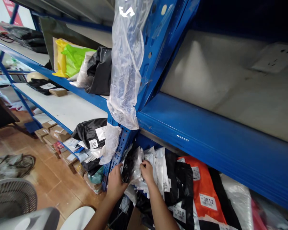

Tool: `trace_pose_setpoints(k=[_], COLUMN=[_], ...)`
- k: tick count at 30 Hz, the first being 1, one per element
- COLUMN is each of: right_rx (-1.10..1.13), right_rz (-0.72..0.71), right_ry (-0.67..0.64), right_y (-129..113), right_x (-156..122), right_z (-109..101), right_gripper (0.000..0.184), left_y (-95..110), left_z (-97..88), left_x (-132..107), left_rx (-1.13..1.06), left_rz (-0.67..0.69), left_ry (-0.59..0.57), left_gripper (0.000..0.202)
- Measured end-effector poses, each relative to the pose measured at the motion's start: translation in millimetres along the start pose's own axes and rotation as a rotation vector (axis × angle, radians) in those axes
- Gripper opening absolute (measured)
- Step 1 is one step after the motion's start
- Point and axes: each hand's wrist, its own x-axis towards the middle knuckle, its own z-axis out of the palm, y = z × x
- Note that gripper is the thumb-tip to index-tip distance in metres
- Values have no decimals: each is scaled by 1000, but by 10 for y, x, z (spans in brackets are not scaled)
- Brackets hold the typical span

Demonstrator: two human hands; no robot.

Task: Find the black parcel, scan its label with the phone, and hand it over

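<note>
Low on the shelf, plastic mailer bags stand upright in a packed row. My left hand (115, 182) is at the row's left end beside the blue post, its thumb and fingers around the edge of a black mailer bag (127, 166). Just to the right, my right hand (147, 172) is closed in a pinch at the edge of a clear plastic mailer bag (137, 164). Its fingertips are partly hidden. White mailer bags (160, 166) with printed labels lean right beside that hand. Farther along stand black mailers and an orange mailer bag (207, 188) labelled 3012.
A blue shelf beam (206, 127) runs above the row. Clear plastic film (126, 64) hangs on the upright post. More parcels, including a black bag (85, 131), lie on the left shelves. A grey fan (12, 198) stands at the lower left on the tiled floor (48, 179).
</note>
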Motion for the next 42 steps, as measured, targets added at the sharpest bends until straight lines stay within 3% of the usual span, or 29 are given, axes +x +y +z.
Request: trace_pose_setpoints(k=[3, 6, 11, 16, 27, 32, 38, 40, 42], right_rx=[11, 18, 14, 3, -16, -35, -64, -81, -104], right_rz=[-1, -20, -46, -49, 12, -8, -43, -52, -59], right_ry=[-4, -9, -21, -21, -22, -39, -6, 0, -1], right_y=[8, 6, 9, 20, -8, -6, 3, 6, 1], right_x=[-5, -15, -25, -17, -24, -28, -35, -23, -7], right_z=[-29, -57, -75, -75, -70, -73, -45, -29, -15], right_gripper=[17, 19, 20, 21, 28, 24, 26, 26, 24], left_y=[-16, 59, 274, 319, 335, 507, 592, 580, 540], left_z=[23, 31, -10, -45, 226, 361, 389, 347, 290], left_x=[18, 30, 60, 98, 46, 18, 55, 65, 64], left_rx=[-111, -33, 100, 201, 234, 249, 369, 298, 152], left_rz=[-11, -61, -110, -241, -140, -22, 36, 7, -8], left_ry=[57, 154, 157, 120, 202, 146, 44, -25, -18], left_gripper=[39, 29, 32, 47, 67, 41, 59, 60, 55])
